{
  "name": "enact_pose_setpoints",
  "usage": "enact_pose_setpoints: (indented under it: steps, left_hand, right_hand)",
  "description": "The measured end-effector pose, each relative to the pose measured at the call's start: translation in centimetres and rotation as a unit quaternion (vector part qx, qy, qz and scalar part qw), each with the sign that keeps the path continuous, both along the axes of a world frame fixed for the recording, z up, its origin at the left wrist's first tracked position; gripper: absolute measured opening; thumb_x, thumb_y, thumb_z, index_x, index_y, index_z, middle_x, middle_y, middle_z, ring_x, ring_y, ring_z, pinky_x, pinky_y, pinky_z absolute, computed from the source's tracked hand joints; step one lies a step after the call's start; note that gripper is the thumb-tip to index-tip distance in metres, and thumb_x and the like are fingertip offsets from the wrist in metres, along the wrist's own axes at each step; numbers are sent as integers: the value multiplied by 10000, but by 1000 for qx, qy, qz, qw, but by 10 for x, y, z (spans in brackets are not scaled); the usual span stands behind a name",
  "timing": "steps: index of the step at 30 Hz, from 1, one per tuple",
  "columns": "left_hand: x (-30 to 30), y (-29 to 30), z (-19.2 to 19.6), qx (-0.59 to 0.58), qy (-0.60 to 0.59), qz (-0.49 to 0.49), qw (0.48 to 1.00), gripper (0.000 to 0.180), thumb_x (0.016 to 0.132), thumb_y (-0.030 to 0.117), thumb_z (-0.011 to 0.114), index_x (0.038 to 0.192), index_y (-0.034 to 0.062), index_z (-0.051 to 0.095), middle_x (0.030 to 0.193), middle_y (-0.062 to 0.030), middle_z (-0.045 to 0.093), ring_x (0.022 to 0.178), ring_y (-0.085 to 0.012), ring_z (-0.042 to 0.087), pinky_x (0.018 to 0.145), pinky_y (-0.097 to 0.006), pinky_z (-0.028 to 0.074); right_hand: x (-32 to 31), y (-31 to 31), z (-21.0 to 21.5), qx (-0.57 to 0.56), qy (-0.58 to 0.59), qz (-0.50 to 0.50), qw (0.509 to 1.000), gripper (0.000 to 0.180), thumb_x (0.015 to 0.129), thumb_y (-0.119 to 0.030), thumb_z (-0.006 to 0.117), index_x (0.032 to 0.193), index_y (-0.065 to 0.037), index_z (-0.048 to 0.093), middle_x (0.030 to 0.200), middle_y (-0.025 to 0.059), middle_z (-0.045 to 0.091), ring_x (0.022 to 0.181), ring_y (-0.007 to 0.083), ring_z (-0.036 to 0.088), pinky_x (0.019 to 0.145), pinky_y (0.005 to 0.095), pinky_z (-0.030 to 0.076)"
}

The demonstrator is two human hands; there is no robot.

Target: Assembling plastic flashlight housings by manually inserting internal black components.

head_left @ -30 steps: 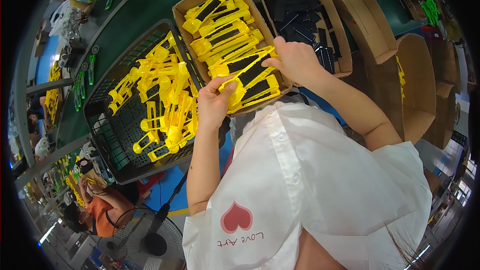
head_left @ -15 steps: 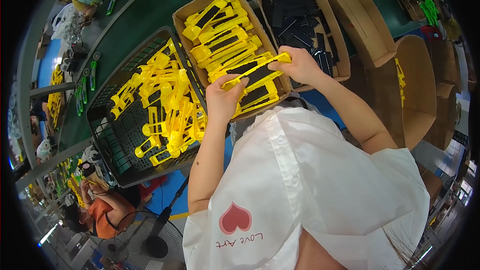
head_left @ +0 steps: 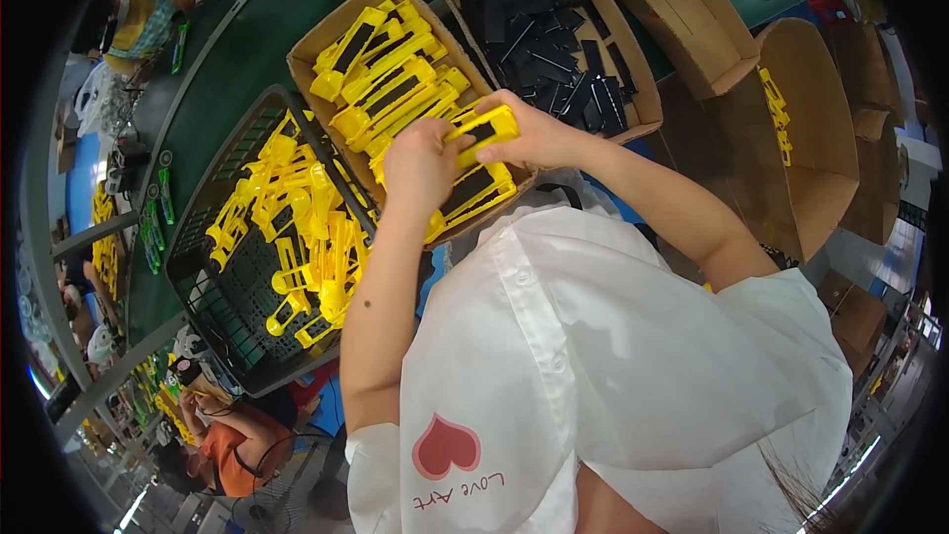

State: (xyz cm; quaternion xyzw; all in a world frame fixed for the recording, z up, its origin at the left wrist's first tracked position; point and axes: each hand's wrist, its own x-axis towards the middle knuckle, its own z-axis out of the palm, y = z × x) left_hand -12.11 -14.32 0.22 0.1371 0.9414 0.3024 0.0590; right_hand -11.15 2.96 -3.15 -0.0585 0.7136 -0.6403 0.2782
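Both my hands hold one yellow plastic frame with a black strip in it, just above a cardboard box. My left hand is closed around its left end, with the fingers partly hidden behind the back of the hand. My right hand grips the right end, its thumb lying along the near side. Beneath them, several similar yellow frames with black strips lie in rows in the box. To the left, a black plastic crate holds a loose heap of yellow frames.
Right of the box stands a carton of loose flat black pieces. Beyond it are an open carton and a larger one with yellow parts. Green-handled tools lie on the green table. Co-workers sit at left.
My hands have drawn closer together on the yellow frame, and its right end has turned up toward me. The whole view has shifted a little, moving the boxes leftward.
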Motion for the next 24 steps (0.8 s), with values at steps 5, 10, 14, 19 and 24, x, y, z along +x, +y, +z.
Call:
enact_pose_setpoints:
  steps: [5, 10, 14, 19, 24]
  left_hand:
    - [-28, -23, -30, -247, 119, 0, 962, 546, 711, 307, 624, 1186, 123, 428, 1268, -111, 357, 1200, -278, 298, 952, -544, 206]
    - [-5, -19, -60, -215, 3, -2, 977, 634, 781, 398, 527, 1296, 126, 277, 1383, -125, 151, 1274, -296, 145, 969, -532, 200]
    - [9, -29, -21, 57, 179, 44, 981, 311, 778, 138, 553, 1062, 27, 491, 1174, -166, 437, 1120, -306, 388, 915, -403, 317]
    - [34, -113, -18, 14, 225, 311, 923, 415, 717, -36, 460, 1128, 1, 418, 1147, -184, 440, 1051, -343, 419, 914, -382, 317]
    - [55, -200, -102, -99, -39, 222, 969, 545, 709, 157, 604, 1176, -19, 386, 1170, -237, 426, 1088, -382, 391, 934, -416, 295]
  right_hand:
    - [-45, 28, -32, 373, 277, -120, 878, 289, 731, -222, 570, 940, -31, 511, 856, 168, 565, 794, 307, 563, 691, 403, 457]
    - [-52, 84, -77, 526, 191, -100, 823, 365, 742, -252, 598, 975, -6, 459, 982, 213, 491, 921, 365, 510, 752, 420, 442]
    - [-35, 84, -85, 524, 214, -78, 821, 307, 780, -260, 547, 952, -10, 501, 947, 196, 518, 891, 360, 520, 746, 407, 436]
    - [-27, 96, -80, 405, 291, -215, 840, 275, 843, -225, 427, 762, 21, 519, 737, 201, 545, 743, 362, 527, 627, 406, 415]
    - [-24, 89, -83, 162, 81, -352, 918, 194, 874, -191, 397, 800, -22, 457, 653, 85, 598, 411, 133, 481, 415, 257, 395]
